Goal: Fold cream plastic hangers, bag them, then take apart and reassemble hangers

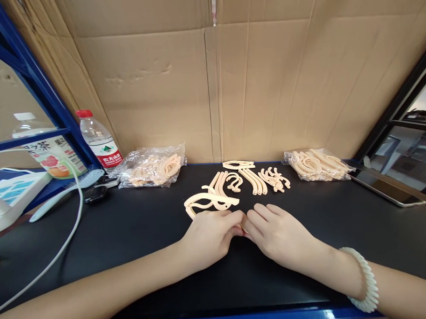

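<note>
My left hand (207, 237) is closed, its thumb and fingers pinched together in front of my chest. Out from behind its knuckles comes a beige plastic folding hanger (222, 199) with curved arms, apparently gripped by that hand. My right hand (281, 234) is closed too, its fingertips meeting those of the left at a small part mostly covered by the fingers. Just beyond lie loose hanger arms (251, 180), a few hooks (234, 182), a pile of small curved hook pieces (274, 179) and a folded hanger (237, 165).
Clear bags of beige parts stand at the back left (153, 167) and back right (317, 164). A red-capped bottle (99, 141), a brush (66, 191) and a white cable (76, 217) are on the left. A tablet-like device (387, 187) lies on the right. Cardboard (153, 87) walls the back.
</note>
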Demonstrator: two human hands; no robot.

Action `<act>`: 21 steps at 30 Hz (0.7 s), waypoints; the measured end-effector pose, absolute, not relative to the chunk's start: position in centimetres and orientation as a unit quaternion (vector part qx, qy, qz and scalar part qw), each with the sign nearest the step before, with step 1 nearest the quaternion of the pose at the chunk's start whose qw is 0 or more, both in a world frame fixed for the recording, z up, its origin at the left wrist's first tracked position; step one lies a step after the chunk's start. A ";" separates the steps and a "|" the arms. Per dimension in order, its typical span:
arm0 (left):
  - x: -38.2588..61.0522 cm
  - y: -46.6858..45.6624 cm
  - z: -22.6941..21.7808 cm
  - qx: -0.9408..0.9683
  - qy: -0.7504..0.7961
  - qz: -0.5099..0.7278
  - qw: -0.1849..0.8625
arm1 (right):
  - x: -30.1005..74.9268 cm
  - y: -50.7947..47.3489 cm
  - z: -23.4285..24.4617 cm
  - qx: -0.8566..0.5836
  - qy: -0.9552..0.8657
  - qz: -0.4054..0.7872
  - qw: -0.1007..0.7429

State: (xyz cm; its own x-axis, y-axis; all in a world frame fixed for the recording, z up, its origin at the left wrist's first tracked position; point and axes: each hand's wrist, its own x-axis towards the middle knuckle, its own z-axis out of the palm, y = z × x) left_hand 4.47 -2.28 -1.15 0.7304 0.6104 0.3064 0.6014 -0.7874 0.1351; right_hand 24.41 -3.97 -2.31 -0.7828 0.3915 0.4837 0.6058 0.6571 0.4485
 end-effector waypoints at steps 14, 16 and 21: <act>4.1 -2.2 -1.2 0.942 0.292 0.150 -0.077 | 29.8 0.5 1.5 -0.377 -0.833 0.217 0.341; 4.2 -2.3 -1.4 0.946 0.285 0.140 -0.067 | 31.1 1.3 2.3 -0.416 -0.796 0.229 0.375; 4.1 -2.3 -1.5 0.950 0.281 0.123 -0.063 | 34.0 4.0 2.4 -0.465 -0.747 0.128 0.457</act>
